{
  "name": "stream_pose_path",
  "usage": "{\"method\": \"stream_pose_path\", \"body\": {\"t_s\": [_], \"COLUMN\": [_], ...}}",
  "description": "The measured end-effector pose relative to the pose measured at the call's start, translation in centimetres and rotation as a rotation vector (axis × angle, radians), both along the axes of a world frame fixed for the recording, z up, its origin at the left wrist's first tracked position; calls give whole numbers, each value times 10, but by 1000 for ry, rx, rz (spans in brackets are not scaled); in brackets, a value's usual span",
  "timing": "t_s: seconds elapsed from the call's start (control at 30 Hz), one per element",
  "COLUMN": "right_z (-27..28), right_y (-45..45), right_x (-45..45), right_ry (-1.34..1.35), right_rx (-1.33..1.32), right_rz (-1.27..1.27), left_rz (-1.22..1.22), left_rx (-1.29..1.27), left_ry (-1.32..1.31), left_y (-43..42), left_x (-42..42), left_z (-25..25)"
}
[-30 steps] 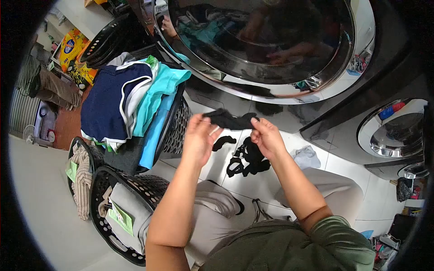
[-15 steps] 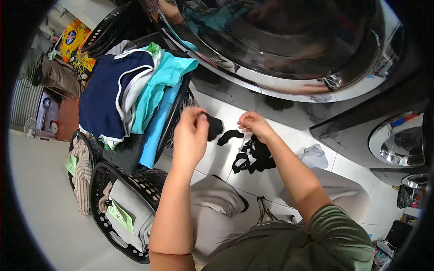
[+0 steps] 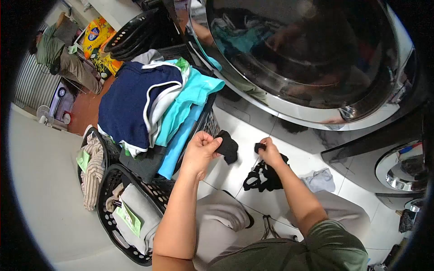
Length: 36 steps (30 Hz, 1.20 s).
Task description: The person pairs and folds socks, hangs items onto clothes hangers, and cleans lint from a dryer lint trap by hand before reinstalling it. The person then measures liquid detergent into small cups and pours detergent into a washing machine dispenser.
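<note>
My left hand (image 3: 200,151) pinches a small black sock (image 3: 228,147) between thumb and fingers, and the cloth hangs to the right of it. Across from it, my right hand (image 3: 271,153) is closed on another small black piece (image 3: 259,147), seemingly the second sock. Both hands are above the white tiled floor (image 3: 235,128), apart from each other. Beneath the right hand lies a tangled heap of black cloth (image 3: 264,176) on the tiles. A light grey cloth (image 3: 320,180) lies to its right.
At left, a black basket (image 3: 210,124) is heaped with a navy garment (image 3: 129,101) and turquoise clothes (image 3: 192,92). Another black basket (image 3: 106,217) holds grey folded clothes (image 3: 147,226). A front-loading machine's round door (image 3: 298,58) fills the upper right. A person (image 3: 63,58) is in the background.
My right hand has taken hold of the small black piece that was below its fingertips. The sock in my left hand now shows more fully. The view has shifted, bringing the background person more into sight.
</note>
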State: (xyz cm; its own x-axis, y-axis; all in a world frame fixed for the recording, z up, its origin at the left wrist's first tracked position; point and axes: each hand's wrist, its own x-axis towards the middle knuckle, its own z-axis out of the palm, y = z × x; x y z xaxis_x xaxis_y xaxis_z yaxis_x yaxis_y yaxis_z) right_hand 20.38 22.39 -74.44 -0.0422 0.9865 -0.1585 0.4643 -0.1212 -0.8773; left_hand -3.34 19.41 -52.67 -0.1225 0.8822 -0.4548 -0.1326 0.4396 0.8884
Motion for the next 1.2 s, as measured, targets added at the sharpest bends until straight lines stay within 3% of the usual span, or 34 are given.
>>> {"method": "stream_pose_path", "body": {"t_s": [0.03, 0.1, 0.13, 0.23, 0.37, 0.47, 0.57, 0.67, 0.73, 0.83, 0.9, 1.03, 1.07, 1.1, 1.17, 1.2], "right_z": [15, 76, 109, 177, 221, 231, 237, 247, 245, 233, 212, 222, 240, 255, 272, 281], "right_y": [1, 1, -2, -15, -31, -39, -47, -57, -53, -48, -47, -56, -67, -74, -83, -73], "right_x": [8, 19, 19, 4, -10, -9, -13, -18, -22, -16, -13, -7, -12, -18, -45, -51], "right_ry": [64, 354, 343, 656, 857, 937, 873, 613, 426, 512, 714, 1532, 1385, 1495, 1142, 878], "right_rx": [239, -52, -90, -153, -136, -163, -99, 19, 81, -66, -201, -653, -683, -753, -538, -364], "right_rz": [-25, 65, 63, -20, -52, -60, -23, 0, -27, -84, -135, 250, 230, 546, 435, 546], "left_rz": [12, 30, -6, -84, -45, -75, -79, -135, -162, -160, -160, -81, -75, -98, -64, -18], "left_rx": [14, 36, 67, 101, 59, 153, 226, 393, 371, 207, 167, 150, 165, 194, 298, 404], "left_ry": [-26, -75, -158, -279, -485, -424, -365, -184, -127, -73, -174, -848, -858, -835, -418, -286], "left_y": [0, -1, -1, -11, -26, -33, -34, -30, -33, -33, -28, -32, -33, -24, -33, -38], "left_x": [4, 15, 18, 41, 59, 61, 64, 62, 68, 64, 60, 31, 23, 12, 8, 8], "left_z": [2, 1, -7, 5, 23, 26, 26, 1, 7, 6, -5, 25, 39, 22, 40, 43]}}
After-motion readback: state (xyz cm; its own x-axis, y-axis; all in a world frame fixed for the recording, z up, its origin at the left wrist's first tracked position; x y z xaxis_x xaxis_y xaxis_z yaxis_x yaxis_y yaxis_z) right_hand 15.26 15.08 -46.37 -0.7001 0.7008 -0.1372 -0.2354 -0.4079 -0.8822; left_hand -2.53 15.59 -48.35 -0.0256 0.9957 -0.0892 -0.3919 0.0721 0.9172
